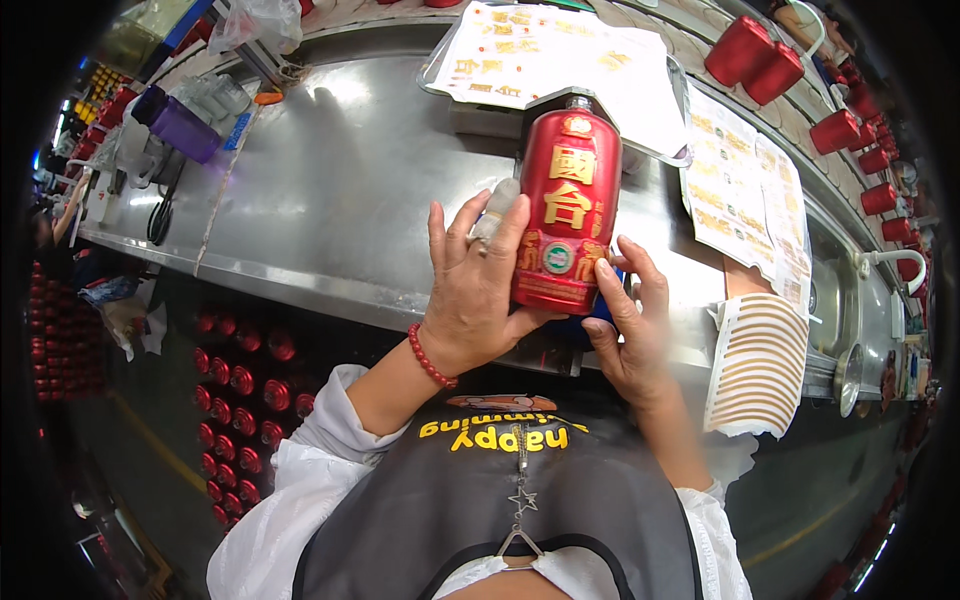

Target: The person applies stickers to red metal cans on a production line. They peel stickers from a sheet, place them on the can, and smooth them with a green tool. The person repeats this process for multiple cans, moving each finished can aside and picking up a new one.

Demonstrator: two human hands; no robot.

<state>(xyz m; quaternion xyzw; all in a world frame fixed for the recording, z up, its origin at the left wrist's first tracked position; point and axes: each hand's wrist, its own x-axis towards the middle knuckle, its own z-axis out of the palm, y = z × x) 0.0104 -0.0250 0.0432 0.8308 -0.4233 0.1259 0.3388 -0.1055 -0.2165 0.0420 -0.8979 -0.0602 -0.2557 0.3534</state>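
Note:
A glossy red bottle [567, 215] with gold lettering, gold ornaments and a round green-and-white emblem faces up in front of me, its neck pointing away. My left hand [475, 275] holds it along its left side, thumb beneath the lower end. One finger of that hand wears a pale cover [497, 210], and a red bead bracelet [428, 358] circles the wrist. At the lower right corner of the bottle, my right hand [635, 325] grips with bent fingers, a fingertip touching the front. Behind the bottle, a dark angular support [545, 103] is partly hidden.
Sheets of gold decals [560, 55] lie on a tray at the back, with more decal sheets [735, 180] to the right. A striped backing sheet [760, 365] hangs over the steel table [330, 200]. Scissors [160, 215] and a purple bottle [180, 125] sit left; red bottles [755, 60] stand back right.

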